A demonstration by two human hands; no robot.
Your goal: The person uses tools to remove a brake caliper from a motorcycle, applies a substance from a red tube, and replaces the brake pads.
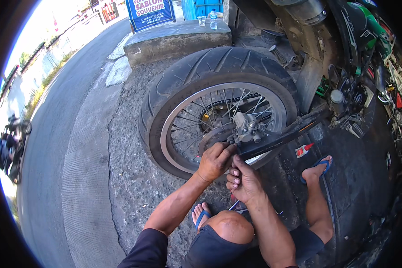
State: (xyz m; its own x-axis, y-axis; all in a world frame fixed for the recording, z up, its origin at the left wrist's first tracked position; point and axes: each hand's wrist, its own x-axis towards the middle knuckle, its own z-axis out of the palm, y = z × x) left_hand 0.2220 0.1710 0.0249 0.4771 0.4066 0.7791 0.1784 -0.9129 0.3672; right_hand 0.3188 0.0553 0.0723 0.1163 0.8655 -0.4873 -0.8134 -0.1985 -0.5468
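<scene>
A motorcycle's rear wheel [219, 67] with a black tyre and wire spokes fills the middle of the head view. The dark swingarm [281, 139] runs from its hub toward the right. At the rear end of that arm, my left hand [215, 161] is closed with its fingers bent down by the axle. Just right of it and a little lower, my right hand [246, 182] is curled with the thumb pressed to the fingers. Anything pinched in either hand is hidden or too small to make out. Above them sit the brake caliper [248, 127] and the brake disc [214, 136].
A small white bottle with a red cap [303, 151] lies right of the wheel. Tools and parts [395, 102] crowd the far right. A concrete step [178, 42] holds a water bottle [213, 20] and a plastic cup [202, 21]. A motorbike [14, 147] is on the road at left.
</scene>
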